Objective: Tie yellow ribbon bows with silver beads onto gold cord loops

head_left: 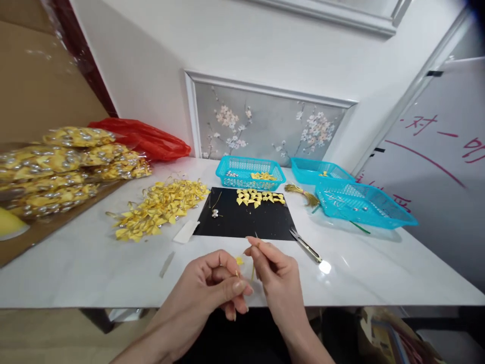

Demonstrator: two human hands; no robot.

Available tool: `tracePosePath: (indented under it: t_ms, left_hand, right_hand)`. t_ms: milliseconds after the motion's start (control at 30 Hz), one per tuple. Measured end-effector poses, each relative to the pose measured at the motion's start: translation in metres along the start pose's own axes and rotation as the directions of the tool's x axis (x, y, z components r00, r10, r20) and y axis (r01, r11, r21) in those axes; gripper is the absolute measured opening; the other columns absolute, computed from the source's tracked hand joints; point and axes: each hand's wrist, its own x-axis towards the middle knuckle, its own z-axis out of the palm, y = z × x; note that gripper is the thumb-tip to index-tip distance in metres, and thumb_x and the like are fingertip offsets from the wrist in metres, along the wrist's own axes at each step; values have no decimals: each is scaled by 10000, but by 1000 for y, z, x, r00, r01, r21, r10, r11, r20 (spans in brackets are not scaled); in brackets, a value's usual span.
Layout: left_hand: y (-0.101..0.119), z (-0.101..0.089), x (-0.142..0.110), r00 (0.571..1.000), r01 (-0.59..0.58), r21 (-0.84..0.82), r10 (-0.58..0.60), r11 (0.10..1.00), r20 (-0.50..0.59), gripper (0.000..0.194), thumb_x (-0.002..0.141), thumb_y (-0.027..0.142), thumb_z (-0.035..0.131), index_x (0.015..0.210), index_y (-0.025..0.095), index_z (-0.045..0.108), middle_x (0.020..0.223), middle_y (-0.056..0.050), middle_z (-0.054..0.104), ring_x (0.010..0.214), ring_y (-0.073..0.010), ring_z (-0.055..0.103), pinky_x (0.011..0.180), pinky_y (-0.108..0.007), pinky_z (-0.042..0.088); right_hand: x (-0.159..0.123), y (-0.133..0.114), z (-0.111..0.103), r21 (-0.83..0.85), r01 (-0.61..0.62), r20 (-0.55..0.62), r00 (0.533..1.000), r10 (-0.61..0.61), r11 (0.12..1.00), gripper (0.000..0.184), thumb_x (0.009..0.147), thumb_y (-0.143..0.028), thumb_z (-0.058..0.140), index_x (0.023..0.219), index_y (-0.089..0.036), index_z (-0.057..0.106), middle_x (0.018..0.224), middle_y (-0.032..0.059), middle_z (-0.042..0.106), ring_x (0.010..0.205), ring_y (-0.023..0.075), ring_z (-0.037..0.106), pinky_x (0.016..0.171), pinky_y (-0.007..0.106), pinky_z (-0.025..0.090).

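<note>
Yellow shows in the small piece (240, 261) between your two hands, just beyond the left fingertips; whether those fingers grip it, I cannot tell; your left hand (215, 280) has thumb and forefinger pinched narrow on a thin golden bit (237, 273); your right hand (278, 278) holds a thin stem (252, 273) between thumb and forefinger; the front edge of the white surface (129, 283) runs beneath your hands, with bare room left of the left fingers and right of the right ones; ahead of your fingertips lies the near edge of the black mat (242, 222); snips (306, 246) rest ahead and right, blades towards its corner; the yellow pile (162, 205) lies farther ahead, to the left; the stem's long axis runs steep in your view, slanting slightly, one end above the right fingertips, the other below.
</note>
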Motion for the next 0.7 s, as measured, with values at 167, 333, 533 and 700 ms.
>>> tracePosePath:
  t_ms: [167, 333, 533, 700]
  left_hand:
    - [0, -3, -5, 997, 25, -46, -28, 999, -69, 205, 677, 326, 846, 690, 151, 741, 639, -15, 733, 533, -84, 614, 490, -151, 466]
    - [-4, -7, -9, 999, 32, 4, -32, 999, -18, 135, 757, 292, 791, 799, 164, 779, 688, -19, 726, 638, -93, 605, 613, -170, 488]
    - [-2, -8, -11, 998, 64, 39, -64, 997, 8, 155, 747, 281, 795, 818, 179, 702, 658, 9, 700, 592, -95, 595, 579, -181, 483]
    - [-1, -6, -10, 995, 101, 117, -103, 988, 10, 142, 746, 269, 779, 752, 158, 690, 613, 15, 677, 579, -97, 601, 575, -178, 475]
  right_hand:
    - [-13, -6, -5, -261, 375, 102, 927, -361, 889, 324, 917, -116, 512, 1151, -228, 706, 868, 50, 699, 758, 142, 654, 662, 249, 539]
    - [-19, -10, -7, -378, 499, 173, 866, -470, 780, 399, 909, -36, 482, 1196, -232, 678, 963, 66, 714, 864, 155, 676, 750, 264, 566]
    - [-20, -13, -12, -477, 576, 218, 809, -546, 664, 414, 890, -3, 496, 1183, -227, 685, 952, 63, 726, 812, 165, 668, 721, 284, 569]
    - [-19, -12, -14, -504, 619, 259, 774, -578, 602, 444, 882, 22, 491, 1206, -225, 668, 1010, 70, 730, 831, 179, 669, 730, 300, 560]
